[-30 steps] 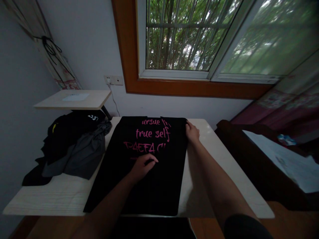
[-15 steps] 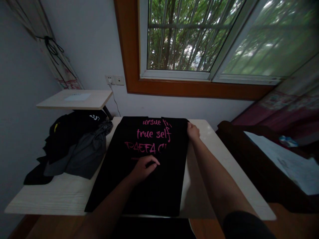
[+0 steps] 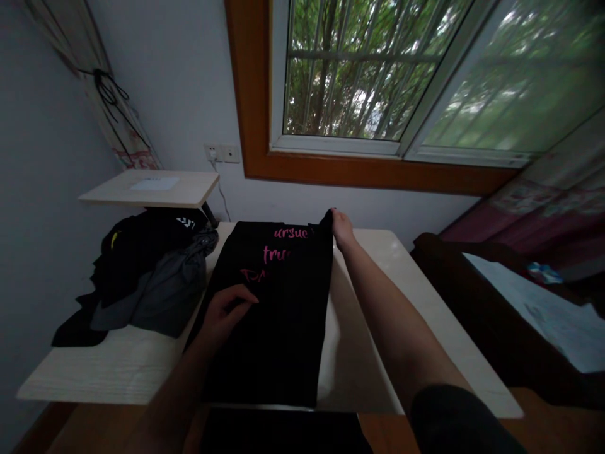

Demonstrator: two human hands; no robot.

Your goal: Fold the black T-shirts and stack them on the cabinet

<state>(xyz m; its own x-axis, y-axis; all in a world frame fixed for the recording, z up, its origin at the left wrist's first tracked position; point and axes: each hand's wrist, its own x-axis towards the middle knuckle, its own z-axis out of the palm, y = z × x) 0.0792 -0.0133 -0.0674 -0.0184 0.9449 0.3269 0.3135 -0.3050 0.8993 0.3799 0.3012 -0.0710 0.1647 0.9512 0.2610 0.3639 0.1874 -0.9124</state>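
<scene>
A black T-shirt (image 3: 278, 321) with pink lettering lies lengthwise on the pale table (image 3: 118, 372). Its right side is folded over toward the middle, covering part of the print. My right hand (image 3: 341, 228) pinches the shirt's far right corner and holds it slightly raised. My left hand (image 3: 223, 313) rests on the shirt's left half with fingers curled down onto the cloth, below the lettering.
A heap of black and grey clothes (image 3: 146, 277) sits on the table's left end. A small raised shelf (image 3: 151, 188) stands behind it by the wall. A dark wooden bed frame (image 3: 472, 296) lies to the right, and a window (image 3: 378, 75) is ahead.
My right hand has lifted the shirt's far right corner and carried it leftward, folding the right side over the print. My left hand has slid left across the shirt.
</scene>
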